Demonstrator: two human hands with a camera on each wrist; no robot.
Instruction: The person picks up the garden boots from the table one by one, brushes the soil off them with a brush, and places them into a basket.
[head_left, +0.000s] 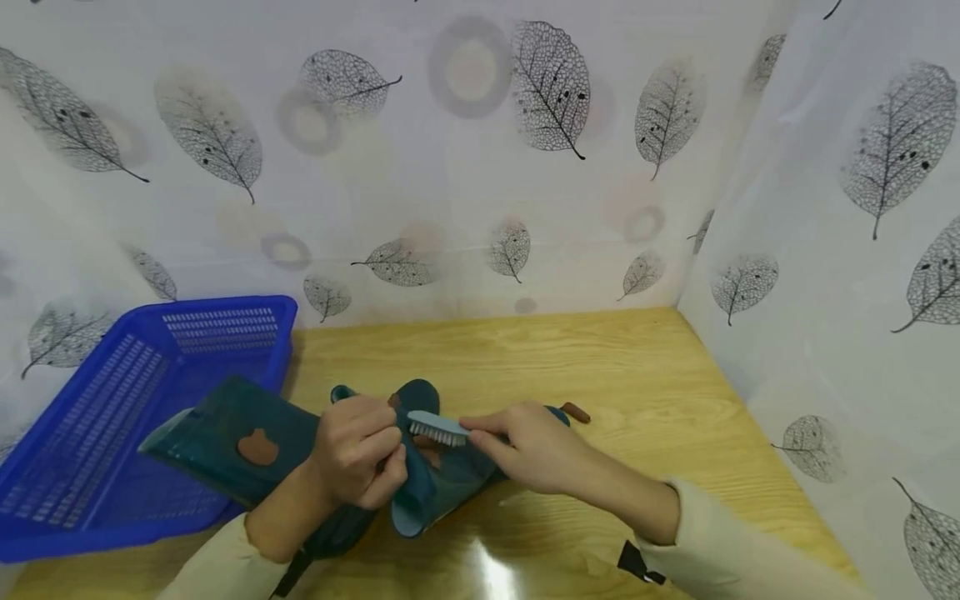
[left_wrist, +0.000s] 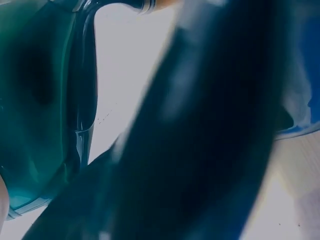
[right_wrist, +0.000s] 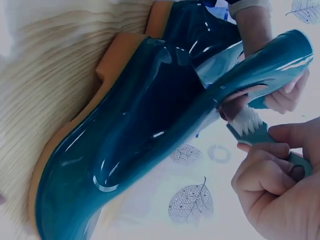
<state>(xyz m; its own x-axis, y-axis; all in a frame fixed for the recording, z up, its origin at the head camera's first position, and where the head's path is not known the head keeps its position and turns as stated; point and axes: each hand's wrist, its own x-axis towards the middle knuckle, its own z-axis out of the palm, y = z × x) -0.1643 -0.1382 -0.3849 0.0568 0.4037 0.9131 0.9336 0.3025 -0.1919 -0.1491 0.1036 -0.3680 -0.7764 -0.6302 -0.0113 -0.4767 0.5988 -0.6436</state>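
Observation:
In my right hand [head_left: 536, 446] I grip a light blue-grey scrubbing brush [head_left: 437, 427] by its handle. Its white bristles [right_wrist: 246, 120] touch the shaft of a shiny teal rain boot [right_wrist: 115, 115], at a brown patch. This boot lies tilted and has a tan sole. The curled fingers of my left hand [head_left: 360, 454] hold the folded upper edge of that boot's shaft. A second teal boot, its shaft [head_left: 202, 417] marked with a brown patch [head_left: 257, 447], lies under my left forearm. Blurred teal rubber [left_wrist: 195, 130] fills most of the left wrist view.
A blue plastic basket [head_left: 288, 333] stands on the left of the wooden table [head_left: 600, 358], partly behind the second boot's shaft. A small black piece [head_left: 637, 562] lies near my right sleeve. Leaf-patterned white curtains [head_left: 450, 183] enclose the back and right side.

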